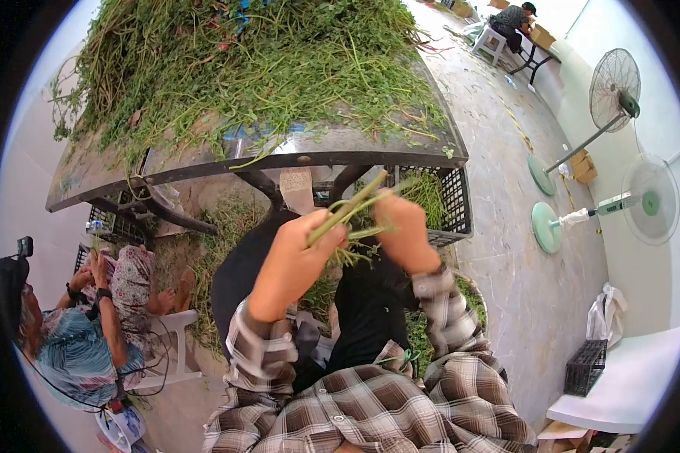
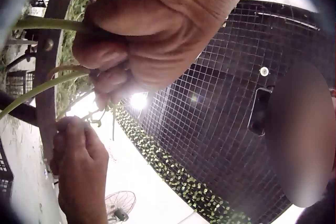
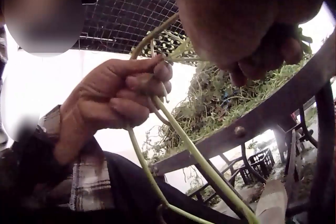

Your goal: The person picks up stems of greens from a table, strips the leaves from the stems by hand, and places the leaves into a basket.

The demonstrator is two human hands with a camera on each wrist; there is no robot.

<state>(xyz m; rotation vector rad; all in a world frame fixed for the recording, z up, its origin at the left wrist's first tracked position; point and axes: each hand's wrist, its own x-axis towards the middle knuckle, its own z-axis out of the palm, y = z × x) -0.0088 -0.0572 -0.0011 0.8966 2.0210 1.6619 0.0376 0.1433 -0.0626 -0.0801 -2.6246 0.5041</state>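
Observation:
My left hand grips a few long green stems between thumb and curled fingers, just in front of the table edge. One thicker stem slants up past the hand in the head view. Close on its right is my right hand, slightly blurred, fingers curled at the thin side shoots. In the right wrist view a thin shoot runs from the left fingertips toward the right hand, and a bit of green leaf shows beyond its fingers. Small leafy ends hang below the left hand.
A dark table bears a big heap of greens. Under its right corner stands a black crate with stems. A seated person is at left, another at the far right back. Two fans stand at right. Cut greens litter the floor.

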